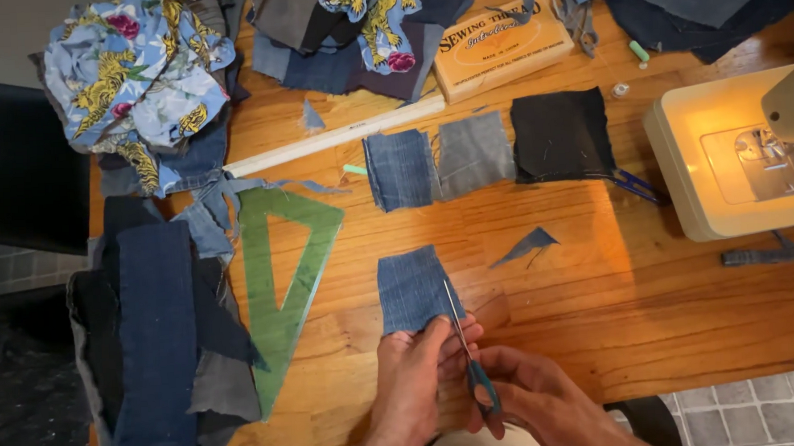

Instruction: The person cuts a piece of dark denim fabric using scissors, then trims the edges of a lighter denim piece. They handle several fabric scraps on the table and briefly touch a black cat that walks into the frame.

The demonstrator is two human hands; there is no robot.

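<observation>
I look down on a wooden table with a warm orange-brown grain that fills most of my view. Its near edge runs along the bottom, and past it at the near right I see a floor of small grey square tiles. At the left, beyond the table's side, the floor is dark, and something black and crinkled, like plastic sheeting, lies there. A dark, flat-sided block stands at the far left; I cannot tell what it is. A pale grey surface shows in the far left corner. Warm light glows at the right, cast on the table.
</observation>
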